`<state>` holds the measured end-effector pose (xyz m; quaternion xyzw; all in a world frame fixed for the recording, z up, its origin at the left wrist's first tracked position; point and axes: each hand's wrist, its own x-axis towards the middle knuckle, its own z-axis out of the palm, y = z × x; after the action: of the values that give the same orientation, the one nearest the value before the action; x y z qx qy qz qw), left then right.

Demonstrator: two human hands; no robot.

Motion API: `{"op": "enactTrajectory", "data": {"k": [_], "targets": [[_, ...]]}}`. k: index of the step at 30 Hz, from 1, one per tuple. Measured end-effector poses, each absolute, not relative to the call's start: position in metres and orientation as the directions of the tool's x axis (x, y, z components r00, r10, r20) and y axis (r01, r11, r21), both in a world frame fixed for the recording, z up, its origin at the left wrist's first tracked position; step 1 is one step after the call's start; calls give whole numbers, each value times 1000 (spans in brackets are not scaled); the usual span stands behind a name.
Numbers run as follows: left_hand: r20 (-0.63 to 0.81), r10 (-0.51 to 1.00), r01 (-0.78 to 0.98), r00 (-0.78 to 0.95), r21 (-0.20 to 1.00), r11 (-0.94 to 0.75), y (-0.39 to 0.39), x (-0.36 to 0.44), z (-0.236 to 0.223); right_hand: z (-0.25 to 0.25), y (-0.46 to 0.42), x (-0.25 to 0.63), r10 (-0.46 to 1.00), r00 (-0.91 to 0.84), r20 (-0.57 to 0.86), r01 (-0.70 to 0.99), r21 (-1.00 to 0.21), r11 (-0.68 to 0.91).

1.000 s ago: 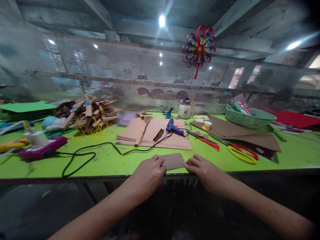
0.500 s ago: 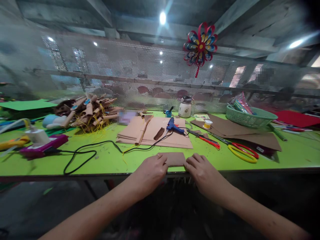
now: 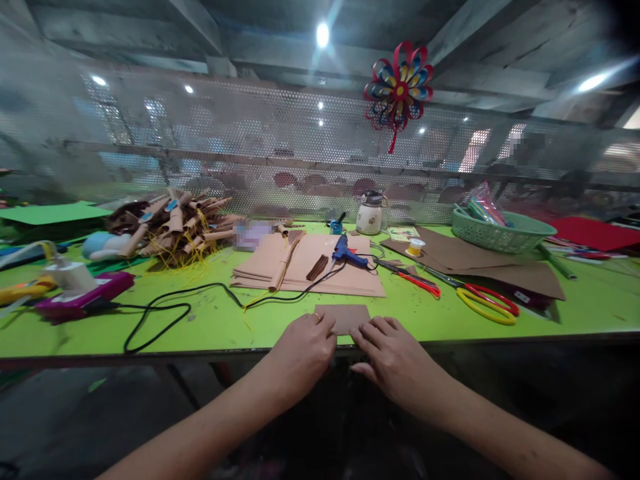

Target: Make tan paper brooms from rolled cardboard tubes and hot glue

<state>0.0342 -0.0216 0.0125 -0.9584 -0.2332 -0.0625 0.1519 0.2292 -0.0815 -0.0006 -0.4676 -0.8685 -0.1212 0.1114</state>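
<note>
A small brown paper piece [image 3: 345, 316] lies at the near edge of the green table [image 3: 210, 320]. My left hand [image 3: 303, 350] is curled over its left end, fingers bent and pressed on the paper, a ring on one finger. My right hand [image 3: 393, 357] rests over its right end with fingers pinched along the paper's near edge. Both hands touch the paper and sit close together. The paper's near edge is hidden under my fingers.
Behind lie a stack of brown sheets [image 3: 307, 270], a blue glue gun [image 3: 346, 252] with black cord [image 3: 165, 310], red scissors [image 3: 417, 283], yellow scissors [image 3: 483, 303], a green basket [image 3: 500, 233], a pile of paper rolls [image 3: 175, 227] and a purple device [image 3: 83, 297]. A mesh screen [image 3: 250, 147] backs the table.
My right hand slid left along the paper's near edge, closer to my left hand. The paper piece shifted slightly toward the table edge.
</note>
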Motion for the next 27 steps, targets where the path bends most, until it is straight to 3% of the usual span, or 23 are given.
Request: {"op": "enactTrajectory", "data": {"k": [5,18,27], "targets": [[167,431,462,887,-299,-835,-25,36,12,-7,-84,232,791,-500,352,857,65,512],[208,546,577,812,-138,-805,-11,26,22,-12,-87,234,792,-459,403,863,-11,505],[210,525,557,825,-148,-817,-6,22,23,-11,-87,235,797,-457,395,864,-15,503]]}}
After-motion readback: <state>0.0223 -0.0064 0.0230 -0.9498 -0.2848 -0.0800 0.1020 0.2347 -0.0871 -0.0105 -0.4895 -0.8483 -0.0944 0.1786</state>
